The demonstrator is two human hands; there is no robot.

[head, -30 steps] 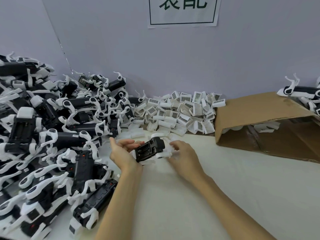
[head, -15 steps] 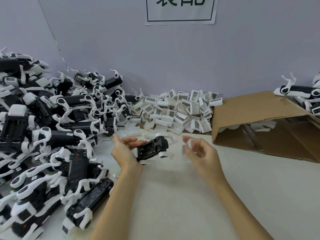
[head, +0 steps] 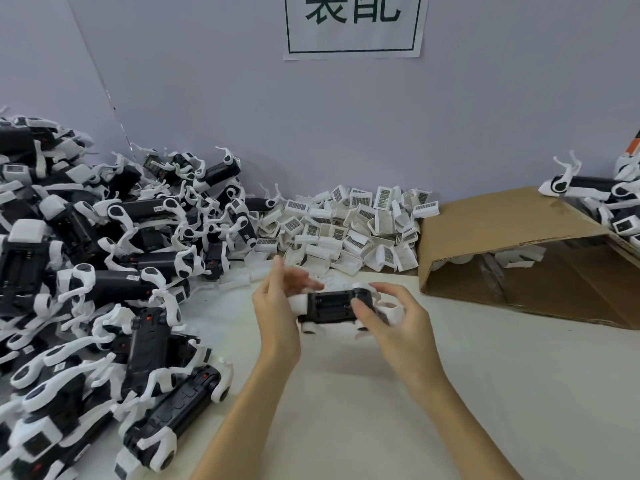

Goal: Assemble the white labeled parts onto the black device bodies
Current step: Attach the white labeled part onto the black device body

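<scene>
A black device body (head: 329, 306) with white legs and a white end piece lies level just above the table, between my hands. My right hand (head: 394, 320) grips its right end, thumb across the black top and fingers curled behind. At its left end is my left hand (head: 277, 306), its blurred fingers straight and spread, the palm beside the white end; I cannot tell whether they touch. A heap of white labeled parts (head: 346, 230) with barcode stickers lies against the wall behind my hands.
A big pile of black device bodies with white legs (head: 104, 289) fills the left side. An open cardboard box (head: 512, 237) lies on its side at the right, with more devices (head: 588, 188) behind it. A printed sign (head: 351, 22) hangs on the wall.
The device was held in my left hand with the right hand apart. Now my right hand has closed on its right end, my left fingers have opened, and the body has turned level.
</scene>
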